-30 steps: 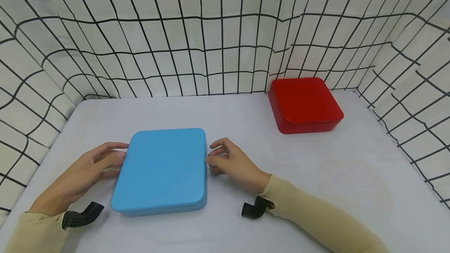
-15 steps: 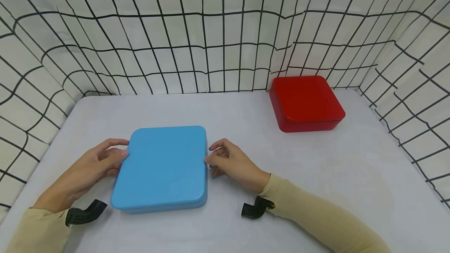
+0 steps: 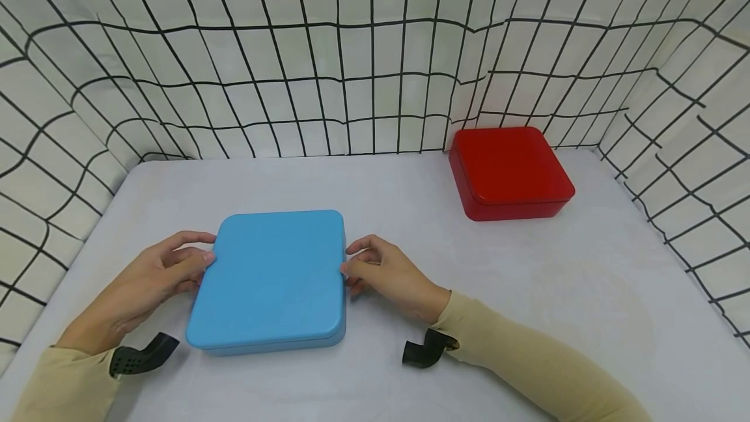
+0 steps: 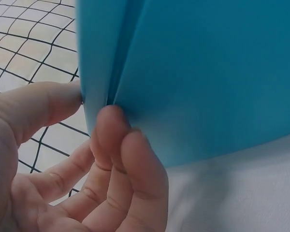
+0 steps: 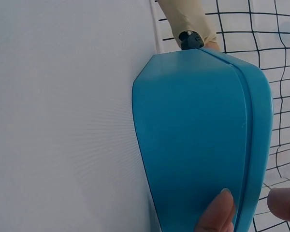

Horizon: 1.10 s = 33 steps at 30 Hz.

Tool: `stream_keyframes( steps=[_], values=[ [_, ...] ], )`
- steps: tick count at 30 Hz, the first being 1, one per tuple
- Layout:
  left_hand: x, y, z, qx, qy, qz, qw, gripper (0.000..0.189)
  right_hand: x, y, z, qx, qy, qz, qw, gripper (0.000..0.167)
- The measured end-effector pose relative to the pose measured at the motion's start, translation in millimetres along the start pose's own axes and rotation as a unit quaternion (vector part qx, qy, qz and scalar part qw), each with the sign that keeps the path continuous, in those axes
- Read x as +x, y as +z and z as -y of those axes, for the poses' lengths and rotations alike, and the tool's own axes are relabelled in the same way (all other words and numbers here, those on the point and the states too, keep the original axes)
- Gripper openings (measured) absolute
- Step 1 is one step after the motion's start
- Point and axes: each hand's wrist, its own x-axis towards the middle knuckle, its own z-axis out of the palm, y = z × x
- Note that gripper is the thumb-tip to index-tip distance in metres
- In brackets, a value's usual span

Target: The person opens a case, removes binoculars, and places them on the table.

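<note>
The blue box (image 3: 269, 279) lies flat on the table (image 3: 410, 197), nearer its left edge than its right. The left hand (image 3: 152, 272) pinches the box's rim, thumb above, curled fingertips at the seam. At the opposite side, the right hand (image 3: 395, 279) is half curled round the rim; whether it grips cannot be told. The red box (image 3: 512, 168) sits by the table's back edge, towards the right corner.
</note>
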Motion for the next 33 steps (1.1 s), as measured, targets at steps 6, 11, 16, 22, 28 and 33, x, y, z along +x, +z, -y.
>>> stream_keyframes(
  steps=[6, 11, 16, 22, 28, 33],
  values=[
    [-1.0, 0.4, -2.0, -0.006, 0.001, -0.013, 0.9999, 0.051, -0.5, 0.1, -0.3, 0.015, -0.003, 0.007, 0.9999, 0.038],
    [-0.4, 1.5, -2.6, -0.002, 0.001, -0.023, 0.9997, 0.054, -0.8, 0.3, -0.4, 0.021, -0.002, 0.006, 0.9998, 0.037],
    [-0.1, 0.6, -2.7, -0.009, -0.007, -0.027, 0.9996, 0.051, -1.8, 0.4, 0.4, 0.03, 0.007, 0.006, 0.9995, 0.036],
    [-0.9, -0.4, -2.3, -0.022, -0.013, -0.025, 0.9994, 0.042, -2.6, 1.9, 1.7, 0.032, 0.007, 0.003, 0.9994, 0.035],
    [-0.3, 2.0, -4.3, -0.008, -0.02, -0.03, 0.9993, 0.055, -3.8, 2.8, 1.8, 0.045, 0.0, 0.0, 0.999, 0.031],
    [0.3, 3.1, -5.8, -0.003, -0.023, -0.036, 0.9991, 0.061, -4.4, 2.8, 1.5, 0.055, -0.008, -0.002, 0.9985, 0.029]
  ],
)
